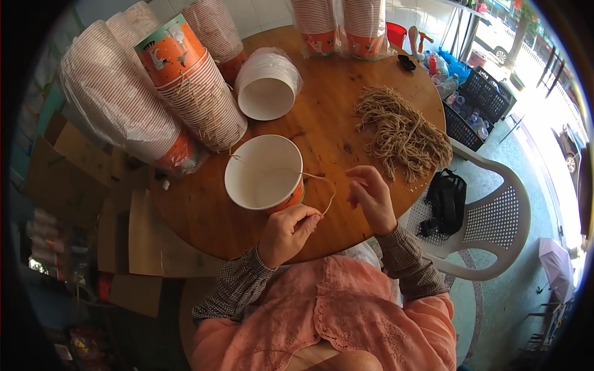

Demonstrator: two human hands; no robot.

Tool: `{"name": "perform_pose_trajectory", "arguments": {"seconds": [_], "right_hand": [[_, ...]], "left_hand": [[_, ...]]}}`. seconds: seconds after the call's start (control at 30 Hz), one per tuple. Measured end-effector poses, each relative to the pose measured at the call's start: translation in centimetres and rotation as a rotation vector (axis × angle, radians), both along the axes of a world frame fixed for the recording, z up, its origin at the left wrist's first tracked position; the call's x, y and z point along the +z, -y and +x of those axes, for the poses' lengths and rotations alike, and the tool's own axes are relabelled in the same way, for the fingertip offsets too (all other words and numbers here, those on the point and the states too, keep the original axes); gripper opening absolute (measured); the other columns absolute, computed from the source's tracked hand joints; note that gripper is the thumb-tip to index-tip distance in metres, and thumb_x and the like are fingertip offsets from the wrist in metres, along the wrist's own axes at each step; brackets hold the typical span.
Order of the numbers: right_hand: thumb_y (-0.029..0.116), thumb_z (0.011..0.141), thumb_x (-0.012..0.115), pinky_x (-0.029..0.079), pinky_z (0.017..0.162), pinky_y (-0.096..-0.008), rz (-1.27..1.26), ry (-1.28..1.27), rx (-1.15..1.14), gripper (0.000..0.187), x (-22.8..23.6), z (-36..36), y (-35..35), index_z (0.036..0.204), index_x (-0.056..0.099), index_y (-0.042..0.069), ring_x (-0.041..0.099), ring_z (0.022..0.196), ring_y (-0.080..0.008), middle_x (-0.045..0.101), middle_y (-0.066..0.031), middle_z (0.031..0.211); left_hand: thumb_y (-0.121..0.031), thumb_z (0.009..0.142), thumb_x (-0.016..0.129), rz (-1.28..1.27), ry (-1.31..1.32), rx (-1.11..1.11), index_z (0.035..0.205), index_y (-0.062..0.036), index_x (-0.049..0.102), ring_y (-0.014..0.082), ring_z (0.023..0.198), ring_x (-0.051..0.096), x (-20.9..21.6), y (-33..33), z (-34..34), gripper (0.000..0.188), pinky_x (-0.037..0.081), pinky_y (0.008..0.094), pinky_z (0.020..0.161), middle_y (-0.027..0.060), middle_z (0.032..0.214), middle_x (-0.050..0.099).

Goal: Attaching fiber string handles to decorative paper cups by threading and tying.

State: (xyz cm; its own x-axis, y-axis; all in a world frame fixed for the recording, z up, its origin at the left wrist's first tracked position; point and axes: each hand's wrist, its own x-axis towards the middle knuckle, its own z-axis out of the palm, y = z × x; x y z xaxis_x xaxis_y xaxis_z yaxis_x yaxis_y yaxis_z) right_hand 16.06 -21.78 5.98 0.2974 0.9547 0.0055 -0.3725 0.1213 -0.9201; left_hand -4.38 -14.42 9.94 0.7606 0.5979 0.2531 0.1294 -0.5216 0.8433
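A white-lined paper bucket [263, 176] with an orange printed outside stands near the front of the round table, its mouth tilted toward me. A thin tan cord [332, 188] comes out at its right rim and bends down to my left hand [291, 232]. There the thumb and forefinger pinch the cord's end, close by the bucket's lower side. A short bit of cord shows at the left rim. My right hand [371, 198] is held up to the right of the cord, fingers bent and apart, with nothing visible in them.
A loose heap of tan cords [399, 133] lies at the table's right. Tall stacks of paper buckets [198, 93], several in plastic wrap, crowd the left and back. A white plastic chair [495, 213] holds a black bag [447, 198]. Cardboard boxes [145, 232] stand at left.
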Motion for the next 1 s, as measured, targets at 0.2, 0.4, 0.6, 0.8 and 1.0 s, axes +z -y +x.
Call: {"name": "perform_pose_trajectory", "arguments": {"seconds": [0.2,0.4,0.6,0.8,1.0], "right_hand": [[0.006,0.097,0.052,0.051,0.068,-0.0235,0.138,0.262,0.213,0.020,2.3,-3.7,2.0,0.115,0.050,-0.001,0.060,0.076,-0.0084,0.061,-0.0091,0.111],[0.007,0.091,0.064,0.044,0.066,-0.0190,0.067,0.481,0.099,0.014,1.4,-3.9,1.3,0.102,0.060,0.000,0.053,0.074,-0.0049,0.058,0.0002,0.085],[0.003,0.085,0.069,0.039,0.060,-0.0202,0.202,0.504,-0.109,0.006,1.0,-3.5,1.1,0.089,0.065,0.001,0.047,0.068,-0.0050,0.056,0.0002,0.079],[0.002,0.084,0.070,0.037,0.058,-0.0210,0.232,0.495,-0.093,0.007,1.2,-3.9,1.2,0.090,0.066,0.001,0.046,0.066,-0.0055,0.055,-0.0002,0.078],[0.003,0.083,0.070,0.037,0.056,-0.0214,0.226,0.567,-0.095,0.008,1.0,-4.0,1.1,0.089,0.066,0.002,0.046,0.064,-0.0062,0.055,-0.0010,0.077]], "left_hand": [[-0.005,0.085,0.065,0.338,-0.051,0.009,0.091,-0.0003,0.062,0.0284,0.071,0.064,1.5,0.1,-0.1,0.008,0.051,0.0339,0.062,0.0124,0.081,0.064],[-0.004,0.086,0.065,0.438,-0.002,0.038,0.090,-0.0009,0.060,0.0254,0.064,0.060,1.4,-0.5,-0.5,0.007,0.048,0.0333,0.059,0.0106,0.078,0.061],[-0.022,0.097,0.055,-0.065,0.092,0.091,0.090,-0.0004,0.061,0.0114,0.061,0.055,0.2,-0.7,-0.8,0.023,0.044,0.0262,0.055,0.0057,0.072,0.056],[-0.032,0.101,0.047,-0.131,0.077,0.062,0.084,0.0006,0.061,0.0107,0.057,0.052,-0.7,0.0,0.3,0.039,0.043,0.0263,0.055,0.0065,0.066,0.055],[-0.017,0.098,0.053,0.144,0.032,0.151,0.081,0.0003,0.056,0.0176,0.058,0.052,0.0,0.6,1.0,0.024,0.042,0.0296,0.055,0.0097,0.068,0.053]]}}
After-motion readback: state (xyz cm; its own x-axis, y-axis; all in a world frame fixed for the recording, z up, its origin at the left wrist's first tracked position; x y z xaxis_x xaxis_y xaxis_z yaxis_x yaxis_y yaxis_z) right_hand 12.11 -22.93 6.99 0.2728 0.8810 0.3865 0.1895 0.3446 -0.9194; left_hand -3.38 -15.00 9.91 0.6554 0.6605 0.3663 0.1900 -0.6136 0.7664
